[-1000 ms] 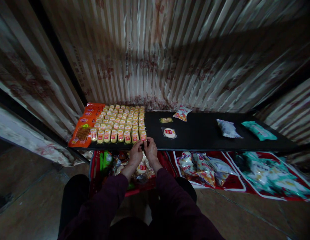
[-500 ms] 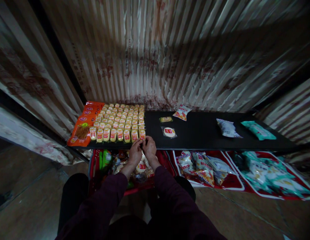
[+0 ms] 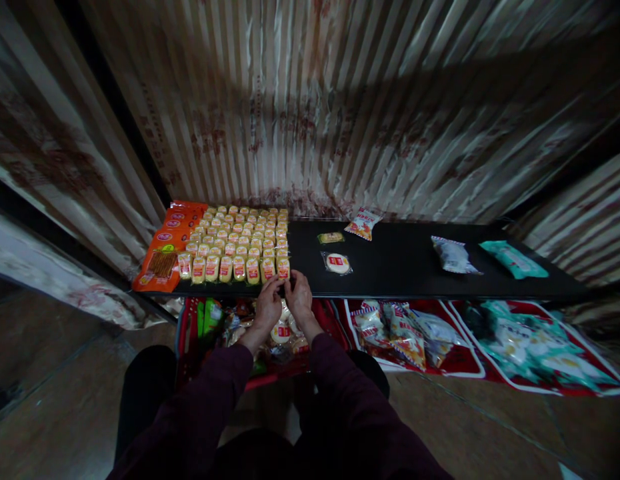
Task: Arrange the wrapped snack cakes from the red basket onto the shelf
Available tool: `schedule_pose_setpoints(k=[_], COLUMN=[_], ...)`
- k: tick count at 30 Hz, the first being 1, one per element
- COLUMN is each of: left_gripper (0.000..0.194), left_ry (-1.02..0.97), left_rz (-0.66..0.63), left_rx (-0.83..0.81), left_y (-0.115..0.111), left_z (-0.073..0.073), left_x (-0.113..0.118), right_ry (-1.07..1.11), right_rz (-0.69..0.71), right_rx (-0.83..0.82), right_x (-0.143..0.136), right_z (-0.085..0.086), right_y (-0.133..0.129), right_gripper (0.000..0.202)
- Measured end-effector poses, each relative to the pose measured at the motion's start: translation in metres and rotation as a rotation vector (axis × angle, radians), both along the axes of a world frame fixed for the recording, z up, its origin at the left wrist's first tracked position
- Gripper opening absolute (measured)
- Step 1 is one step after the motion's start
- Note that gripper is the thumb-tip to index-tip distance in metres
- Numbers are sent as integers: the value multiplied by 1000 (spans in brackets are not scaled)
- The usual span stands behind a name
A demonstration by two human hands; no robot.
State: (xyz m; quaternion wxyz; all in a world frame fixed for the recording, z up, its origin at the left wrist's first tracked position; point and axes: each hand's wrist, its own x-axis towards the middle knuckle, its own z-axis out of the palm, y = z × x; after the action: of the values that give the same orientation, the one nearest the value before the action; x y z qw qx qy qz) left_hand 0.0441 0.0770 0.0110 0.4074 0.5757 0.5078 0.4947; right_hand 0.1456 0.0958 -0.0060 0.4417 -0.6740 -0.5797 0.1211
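Rows of small yellow wrapped snack cakes [image 3: 239,268] with red-and-white labels stand at the left of the black shelf [image 3: 395,273]. At the right end of the front row is one wrapped snack cake [image 3: 283,268]. My left hand [image 3: 268,305] and my right hand [image 3: 299,295] meet at its lower edge by the shelf front, fingers closed and pinching at it. The fingertips partly hide its bottom. Left of the rows lies an orange snack bag [image 3: 173,237]. A round white wrapped cake [image 3: 337,263] and a flat yellow packet [image 3: 331,237] lie to the right.
Farther along the shelf lie a red-and-white snack bag [image 3: 363,223], a whitish bag [image 3: 454,256] and a teal bag [image 3: 514,259]. Below are a red basket [image 3: 190,333] of mixed snacks and red-and-white containers [image 3: 477,367] holding more bags. A striped curtain [image 3: 310,133] hangs behind.
Both hands stay at the last cake of the front row, with only slight finger movement. The whole view has shifted a little; the packets keep their places.
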Motion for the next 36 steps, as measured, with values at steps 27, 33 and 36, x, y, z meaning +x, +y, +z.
schedule_pose_setpoints(k=[27,33,36], left_gripper=[41,38,37], left_ry=[69,173,255], left_rz=[79,105,106], left_rx=[40,-61,-158], left_y=[-18,-28,-37], left_z=[-17,-29,-39], left_x=[-12,-16,-21], right_ry=[95,116,112], right_rz=[-2,-22,-39], right_rx=[33,65,84], right_x=[-3,-4,-4], right_z=[-2,-2,-6], right_y=[-23,-35,-49], right_gripper=[36,30,27])
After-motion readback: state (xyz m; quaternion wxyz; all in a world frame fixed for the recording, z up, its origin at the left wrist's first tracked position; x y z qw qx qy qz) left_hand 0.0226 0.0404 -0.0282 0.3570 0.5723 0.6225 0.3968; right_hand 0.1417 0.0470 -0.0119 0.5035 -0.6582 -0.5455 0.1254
